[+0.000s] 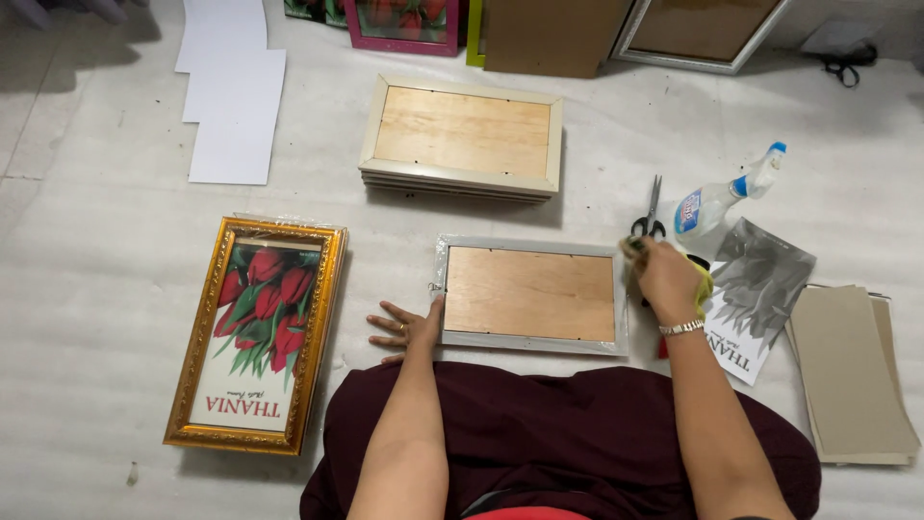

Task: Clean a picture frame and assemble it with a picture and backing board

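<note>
A: Nearest, the left hand point(409, 328) lies flat and spread on the floor point(96, 289), its thumb against the left edge of the silver frame point(530, 294), holding nothing. That frame lies face down just in front of the lap, its wooden backing up.

B: And the right hand point(664, 279)?

A: Its grip is closed around a yellow cloth point(701, 286) at the frame's right edge.

B: Any risk?

A: I'd judge the frame could slide if the rubbing hand pushes harder than the flat one steadies. The scissors point(651, 214) lie just beyond the knuckles, easy to knock.

B: Containers?

A: A spray bottle point(717, 204) on its side, some clear liquid inside; tipped like that it might leak onto the grey print point(756, 289). To the left lies a gold frame with red tulips point(255, 332); farther back, a stack of pale frames point(462, 137).
</note>
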